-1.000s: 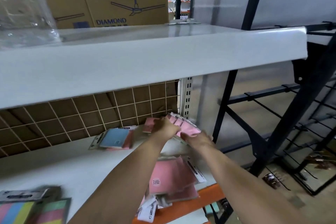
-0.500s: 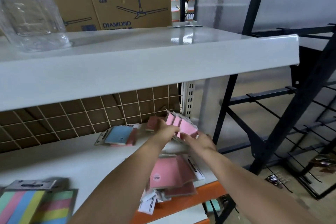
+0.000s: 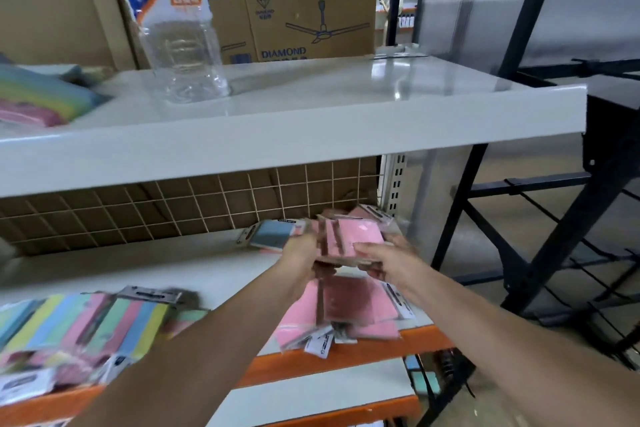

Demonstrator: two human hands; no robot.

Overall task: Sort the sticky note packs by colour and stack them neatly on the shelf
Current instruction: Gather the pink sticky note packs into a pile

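At centre frame we see both hands, left [image 3: 300, 255] and right [image 3: 388, 262], gripping a pink pack stack [image 3: 349, 241] above the shelf [image 3: 173, 274]; blur hides the finger detail.

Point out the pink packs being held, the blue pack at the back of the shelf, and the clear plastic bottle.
pink packs [image 3: 358, 236]: head view, top pack's face.
blue pack [image 3: 273, 234]: head view, its blue face.
clear plastic bottle [image 3: 185, 59]: head view, its clear lower body.
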